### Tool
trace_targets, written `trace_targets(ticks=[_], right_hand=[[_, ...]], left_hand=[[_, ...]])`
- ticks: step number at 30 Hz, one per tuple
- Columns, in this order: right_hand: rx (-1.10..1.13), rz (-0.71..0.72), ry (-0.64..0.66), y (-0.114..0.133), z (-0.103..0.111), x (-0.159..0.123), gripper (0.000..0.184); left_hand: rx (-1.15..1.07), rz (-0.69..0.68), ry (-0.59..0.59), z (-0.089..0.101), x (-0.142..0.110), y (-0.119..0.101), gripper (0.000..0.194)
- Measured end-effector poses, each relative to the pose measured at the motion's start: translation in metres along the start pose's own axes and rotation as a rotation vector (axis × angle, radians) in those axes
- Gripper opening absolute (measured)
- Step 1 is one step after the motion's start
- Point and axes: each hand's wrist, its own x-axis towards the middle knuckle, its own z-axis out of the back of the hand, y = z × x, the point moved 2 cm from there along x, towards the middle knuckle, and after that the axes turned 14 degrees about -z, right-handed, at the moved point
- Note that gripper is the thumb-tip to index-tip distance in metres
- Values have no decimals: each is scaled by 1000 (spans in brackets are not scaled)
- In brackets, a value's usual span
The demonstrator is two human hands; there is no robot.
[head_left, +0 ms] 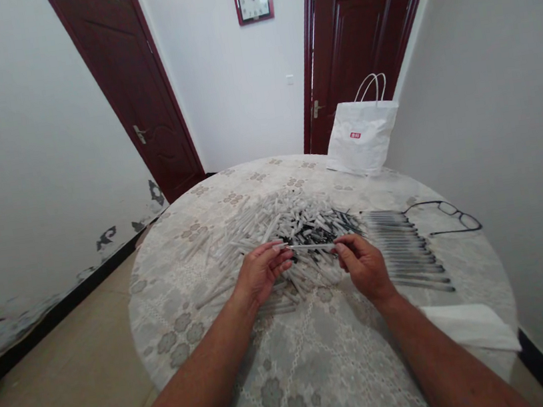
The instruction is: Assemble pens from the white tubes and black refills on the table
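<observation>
A slim whitish pen barrel (312, 247) stretches level between my two hands, above a heap of loose pen parts. My left hand (264, 273) pinches its left end between thumb and fingers; a thin pale tip shows there, too small to name. At the other end, my right hand (365, 268) grips the barrel with thumb and curled fingers. Below lies the heap of pale pen barrels (249, 223), with black pen caps (313, 231) mixed in at its middle. To the right of my right hand, several dark-tipped pens (403, 245) lie side by side in a row.
Eyeglasses (447, 211) rest unfolded beyond the row of pens. A folded white sheet (471, 327) lies at the right edge of the round table (288, 396), which has a patterned cloth. A white paper bag (363, 136) stands at the back right.
</observation>
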Motion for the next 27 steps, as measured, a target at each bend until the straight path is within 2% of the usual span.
trace_targets(ticks=[5,9,15,19,21,27], right_hand=[[-50,11,8,-1,0,0,27],[-197,83,7,1,0,-1,23],[-401,346,38,10,-5,-5,17],[-527,550,105,17,-10,-9,18],[-581,608,111,20,-14,-12,19],[-648,562,130,25,-22,-20,24]], left_hand=[[35,17,36,3,0,5,22],[55,27,77,4,-1,8,23],[52,-3,32,7,2,6,24],[-14,-13,11,8,4,4,28],[-24,-37,-3,9,5,4,31],[11,-109,-6,11,6,7,30]])
